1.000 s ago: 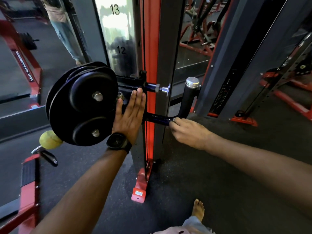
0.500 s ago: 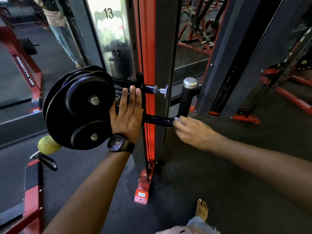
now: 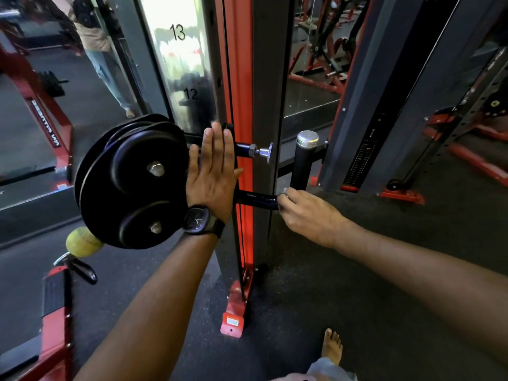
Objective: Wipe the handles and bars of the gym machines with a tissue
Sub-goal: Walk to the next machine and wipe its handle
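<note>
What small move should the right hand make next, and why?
Probably slide the right hand and its small white tissue up the silver-capped black upright handle: the tissue sits at its lower bend, while the flat left hand braces the red-and-grey machine post.

Only one view was given. It was taken from the person's head and was pointed forward and down. The post (image 3: 268, 105) and bar (image 3: 255, 199) were seen from close by, in the middle. The left hand (image 3: 211, 177) and right hand (image 3: 308, 213) were seen reaching out from below. The floor (image 3: 302, 298) and a foot (image 3: 332, 346) were caught at the bottom.
</note>
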